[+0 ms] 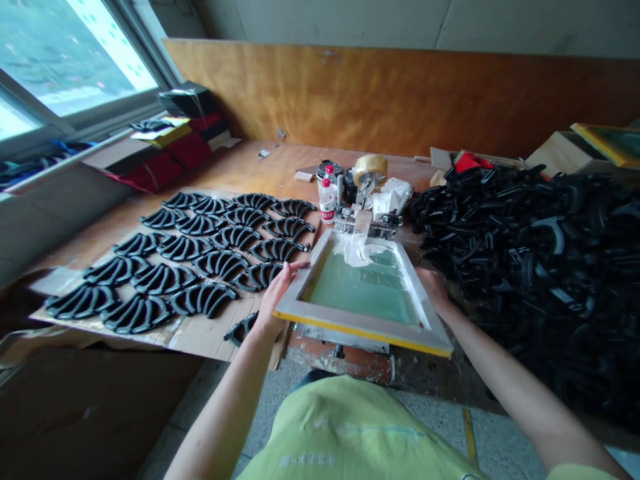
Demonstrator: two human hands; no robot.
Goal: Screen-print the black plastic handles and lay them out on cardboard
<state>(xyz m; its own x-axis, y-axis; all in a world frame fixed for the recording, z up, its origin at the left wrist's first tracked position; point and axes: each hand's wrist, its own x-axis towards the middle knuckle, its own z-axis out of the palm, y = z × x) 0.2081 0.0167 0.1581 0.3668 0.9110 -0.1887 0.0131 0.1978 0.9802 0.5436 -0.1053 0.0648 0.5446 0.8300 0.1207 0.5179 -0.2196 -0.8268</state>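
Observation:
A screen-printing frame (435, 340) with a pale border, a yellow front edge and green mesh is tilted up in front of me. White ink (357, 252) lies smeared at the far end of the mesh, under a squeegee blade (362, 223). My left hand (277, 293) is closed on the frame's left side, fingertips at the border. My right hand (434, 288) is at the frame's right side; its fingers are hidden behind the border. Beneath the frame, part of a metal base (345, 339) shows. A black curved, ribbed part (241, 328) lies beside my left wrist.
Rows of black ribbed parts (183, 248) lie on cardboard (200, 333) at left. A large heap of black parts (530, 267) covers the right side. Behind the frame stand red-capped bottles (327, 203) and a tape roll (370, 170). A wooden board (375, 100) backs the table.

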